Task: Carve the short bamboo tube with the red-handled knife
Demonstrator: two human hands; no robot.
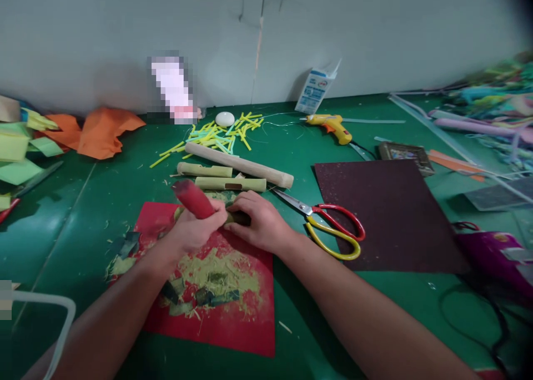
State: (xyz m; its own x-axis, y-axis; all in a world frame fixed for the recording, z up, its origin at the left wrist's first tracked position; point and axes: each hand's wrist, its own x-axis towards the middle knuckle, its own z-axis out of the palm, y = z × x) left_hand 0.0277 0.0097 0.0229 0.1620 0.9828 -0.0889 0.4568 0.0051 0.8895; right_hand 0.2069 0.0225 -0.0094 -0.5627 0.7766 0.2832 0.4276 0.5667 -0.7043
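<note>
My left hand [195,230] is closed around the thick handle of a red-handled tool [194,199], whose working end is hidden. My right hand [262,220] grips a short bamboo piece [239,219], partly covered by both hands. The two hands meet over a red sheet [250,335] strewn with bamboo shavings [220,271] and dark green peelings. Just beyond the hands lie a notched bamboo tube [254,184], a second bamboo piece [204,170] and a pale wooden stick [241,163]. Scissors [337,224] with red and yellow handles rest beside my right hand.
A dark brown sheet [387,219] covers the right side, near a yellow glue gun [333,127] and a purple device [497,252] with a cord. Yellow cut strips [204,135] lie at the back. Orange paper [102,133] is on the left. A carton [316,91] stands by the wall.
</note>
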